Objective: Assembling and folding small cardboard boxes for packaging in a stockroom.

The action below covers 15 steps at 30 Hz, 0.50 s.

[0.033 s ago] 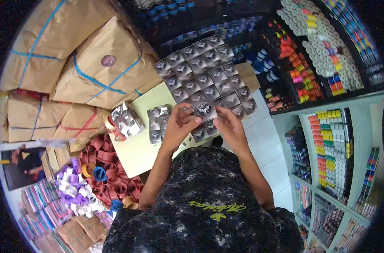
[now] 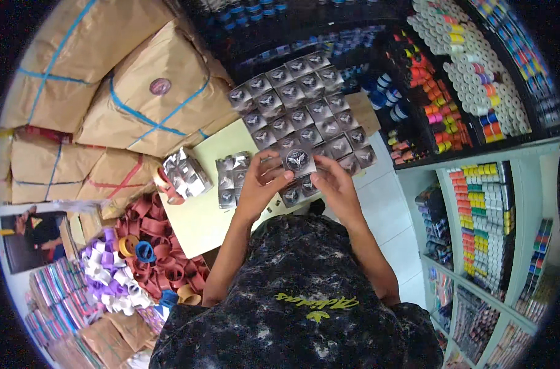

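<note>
Both of my hands hold a small square grey box (image 2: 297, 160) with a round winged emblem on its top. My left hand (image 2: 261, 184) grips its left side, thumb at the near corner. At the right side, my right hand (image 2: 337, 187) pinches it with thumb and fingers. Beneath and beyond it, many matching boxes (image 2: 292, 117) stand in close rows on a pale yellow table (image 2: 197, 230). A smaller group of these boxes (image 2: 234, 178) sits left of my left hand. Farther left lies a shiny silver stack of packets (image 2: 187, 175), beside a red object (image 2: 168, 187) that I cannot make out fully.
Brown paper bundles (image 2: 147, 104) tied with blue tape are piled at the left. Red rings (image 2: 160, 270) and white and purple ones (image 2: 111, 273) heap below them. Shelves of thread spools (image 2: 483, 215) line the right, past white floor tiles (image 2: 390, 215).
</note>
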Motion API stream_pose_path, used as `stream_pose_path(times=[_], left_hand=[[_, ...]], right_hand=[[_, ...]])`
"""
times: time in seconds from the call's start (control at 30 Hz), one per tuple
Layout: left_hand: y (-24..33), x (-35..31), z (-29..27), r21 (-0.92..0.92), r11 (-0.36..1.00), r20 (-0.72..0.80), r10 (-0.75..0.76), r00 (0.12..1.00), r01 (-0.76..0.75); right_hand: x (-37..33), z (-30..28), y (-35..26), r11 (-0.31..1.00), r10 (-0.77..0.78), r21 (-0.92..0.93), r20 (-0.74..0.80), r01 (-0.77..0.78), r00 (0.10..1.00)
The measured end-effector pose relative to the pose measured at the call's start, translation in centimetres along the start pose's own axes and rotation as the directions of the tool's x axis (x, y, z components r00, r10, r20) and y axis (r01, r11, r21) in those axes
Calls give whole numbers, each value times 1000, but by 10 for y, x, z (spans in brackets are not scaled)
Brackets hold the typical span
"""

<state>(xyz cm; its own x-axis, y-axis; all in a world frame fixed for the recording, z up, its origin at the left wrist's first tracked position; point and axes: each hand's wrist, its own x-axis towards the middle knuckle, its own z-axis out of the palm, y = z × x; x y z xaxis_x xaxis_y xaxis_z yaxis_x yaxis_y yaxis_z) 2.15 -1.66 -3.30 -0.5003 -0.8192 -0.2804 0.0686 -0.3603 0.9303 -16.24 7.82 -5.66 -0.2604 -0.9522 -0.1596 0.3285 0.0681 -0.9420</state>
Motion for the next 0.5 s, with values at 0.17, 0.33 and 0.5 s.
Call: stream_pose_path(times=[0.17, 0.33, 0.5], left_hand=[[-9, 0, -17, -1, 1000, -100, -3, 995, 3], [-15, 11, -33, 67, 997, -184, 60, 981, -49], [-17, 33, -55, 31, 996, -258, 83, 963, -78]], right_hand=[[18, 8, 8, 985, 22, -170, 82, -8, 996], [37, 15, 18, 961, 66, -276, 142, -24, 988], [65, 32, 36, 981, 8, -190, 177, 27, 984]])
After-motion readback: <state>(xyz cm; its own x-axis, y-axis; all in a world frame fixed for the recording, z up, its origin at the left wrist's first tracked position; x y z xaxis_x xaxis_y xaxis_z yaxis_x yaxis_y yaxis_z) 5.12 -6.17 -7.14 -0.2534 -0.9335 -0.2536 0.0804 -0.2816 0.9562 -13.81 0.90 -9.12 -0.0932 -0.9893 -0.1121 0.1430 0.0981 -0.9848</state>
